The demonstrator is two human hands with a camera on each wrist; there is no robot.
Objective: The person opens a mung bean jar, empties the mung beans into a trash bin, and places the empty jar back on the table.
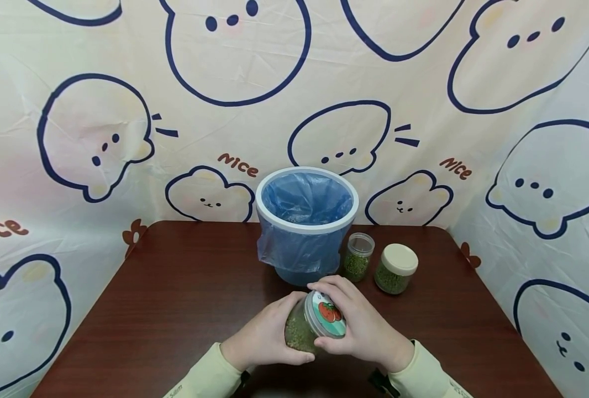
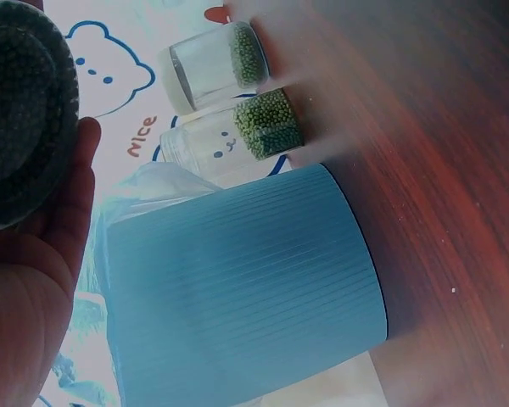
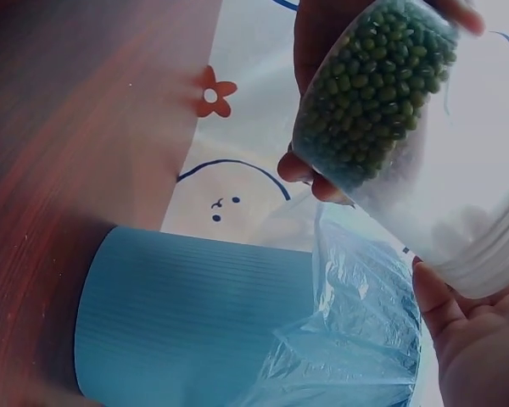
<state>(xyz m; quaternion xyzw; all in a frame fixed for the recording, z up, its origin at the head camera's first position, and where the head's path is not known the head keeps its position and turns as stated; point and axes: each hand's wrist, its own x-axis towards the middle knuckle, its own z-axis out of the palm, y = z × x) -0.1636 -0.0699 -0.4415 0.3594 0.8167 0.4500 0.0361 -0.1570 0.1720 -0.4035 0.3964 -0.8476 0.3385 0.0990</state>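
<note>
Both hands hold a clear plastic jar (image 1: 298, 333) part-filled with green mung beans (image 3: 377, 93). Around the jar's body and base curls my left hand (image 1: 262, 336). The fingers and thumb of my right hand (image 1: 361, 326) grip the rim of its lid (image 1: 330, 314), which bears a green label with a red tomato picture. The jar is tilted above the table, with the lid facing up and to the right. In the left wrist view the jar's round base (image 2: 21, 110) shows dark at the left edge.
Just beyond the hands stands a blue bin (image 1: 299, 273), lined with a blue plastic bag (image 1: 299, 246) under a white rim ring. Right of it are a small clear-topped jar (image 1: 358, 257) and a white-lidded jar (image 1: 396, 268), both with green beans. A printed cloth backs the brown table (image 1: 175, 282).
</note>
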